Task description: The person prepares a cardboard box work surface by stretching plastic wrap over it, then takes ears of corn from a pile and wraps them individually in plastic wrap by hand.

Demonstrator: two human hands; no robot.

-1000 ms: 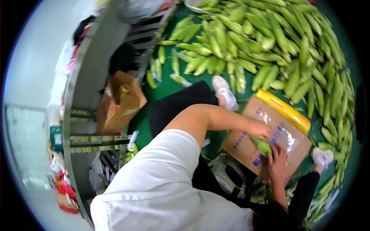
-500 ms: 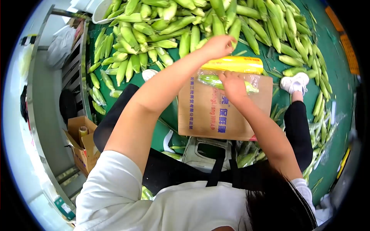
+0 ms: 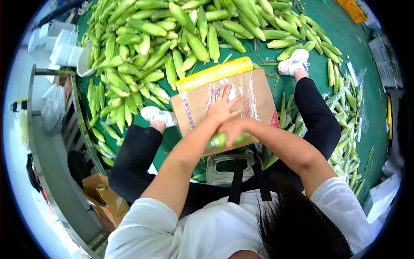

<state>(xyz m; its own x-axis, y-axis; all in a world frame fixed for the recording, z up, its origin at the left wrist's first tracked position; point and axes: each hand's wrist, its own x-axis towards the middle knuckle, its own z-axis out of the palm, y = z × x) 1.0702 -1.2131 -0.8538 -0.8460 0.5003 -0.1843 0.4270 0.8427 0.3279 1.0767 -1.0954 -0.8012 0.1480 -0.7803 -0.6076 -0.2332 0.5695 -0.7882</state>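
Note:
Across my lap side stands a brown cardboard box [image 3: 189, 113] with printing on it. A yellow film roll [image 3: 215, 74] lies along its far edge, and clear plastic wrap [image 3: 250, 97] stretches from it over the cardboard. My left hand [image 3: 222, 107] lies on that wrap with fingers spread. Close to the box's near edge, an ear of corn [image 3: 217, 140] in green husk lies with shiny film about it. My right hand [image 3: 234, 129] curls over the corn from above, hiding its middle, and nearly touches my left hand.
A large heap of husked corn [image 3: 146, 28] covers the green floor ahead. Film-wrapped ears [image 3: 345, 142] lie at the right. A white plastic stool [image 3: 228, 166] sits below the box. An open carton [image 3: 105, 198] and a metal rack [image 3: 56, 172] stand at left.
The corn and my right hand have come from beside the roll to the box's near edge, drawing film over the cardboard. My left hand has dropped from above the roll onto the film.

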